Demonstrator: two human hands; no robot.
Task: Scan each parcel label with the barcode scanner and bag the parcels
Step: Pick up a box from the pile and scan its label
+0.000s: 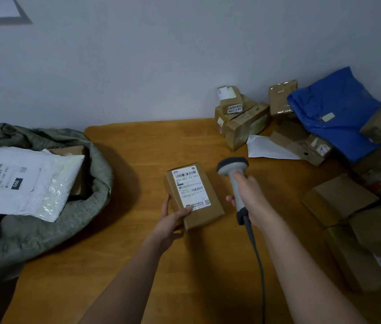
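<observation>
- At nine o'clock a grey-green sack (51, 228) slumps with its mouth wide open, probably so parcels can go straight in; a white poly mailer (24, 183) lies label-up across the opening, with a brown box partly hidden behind it.
- At the centre of the wooden table (138, 160) lies a small brown parcel (193, 195), its label (190, 187) turned face-up, ready for reading.
- The left hand (173, 222) reaches in from six o'clock and grips the parcel's near left corner, thumb on top and fingers along the side, apparently to steady it.
- The right hand (249, 197) is wrapped round the handle of the barcode scanner (235, 181), head at twelve o'clock, cable trailing towards six; the head sits just beside the parcel, not over the label.
- From one to four o'clock a heap of unscanned boxes (243, 120) and a blue bag (334, 113) wait within reach.
</observation>
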